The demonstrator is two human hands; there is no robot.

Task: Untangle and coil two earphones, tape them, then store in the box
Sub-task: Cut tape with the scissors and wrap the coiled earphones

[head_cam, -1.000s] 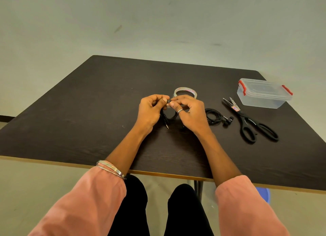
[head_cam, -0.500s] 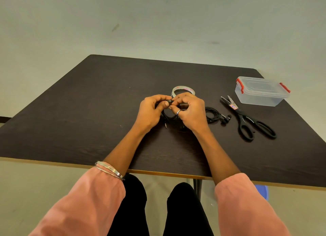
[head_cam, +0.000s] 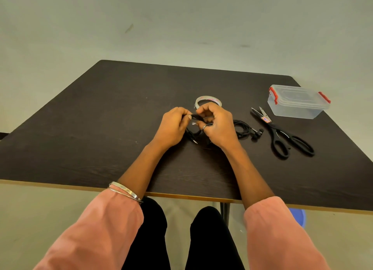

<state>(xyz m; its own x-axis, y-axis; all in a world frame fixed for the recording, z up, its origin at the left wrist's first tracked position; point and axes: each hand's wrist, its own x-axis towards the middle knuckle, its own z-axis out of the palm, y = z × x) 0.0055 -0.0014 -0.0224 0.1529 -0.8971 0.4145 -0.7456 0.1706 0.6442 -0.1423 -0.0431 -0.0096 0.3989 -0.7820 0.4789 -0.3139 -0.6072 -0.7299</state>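
Item one, dark brown worktop [head_cam: 101,128] with a pale edge strip along its near side. Item two, left hand [head_cam: 171,126], fingers curled, pinching one end of a black earphone [head_cam: 196,118] cable above the worktop's middle. Item three, right hand [head_cam: 218,124], ring on one finger, fingers curled round the same cable bundle; the two hands meet over it, almost touching. The held earphone's jack plug [head_cam: 194,141] hangs out below, between the hands, just above or on the worktop; which cannot be told. Item four, second earphone [head_cam: 245,129], black, coiled, lying on the worktop just right of the right hand, its earbuds at the coil's right end. Item five, tape roll [head_cam: 207,100], pale, flat on the worktop just beyond the hands, partly hidden by the right hand. Item six, black-handled scissors [head_cam: 282,134], blades pointing away, lying right of the coiled earphone. Item seven, thread snips [head_cam: 264,115], small, lying against the scissor blades. Item eight, clear plastic box [head_cam: 296,103] with red clips, lid on, at the worktop's far right corner, just beyond the scissors. Item nine, metal bangles [head_cam: 126,192] on the left forearm, at the cuff of a pink sleeve [head_cam: 96,233].
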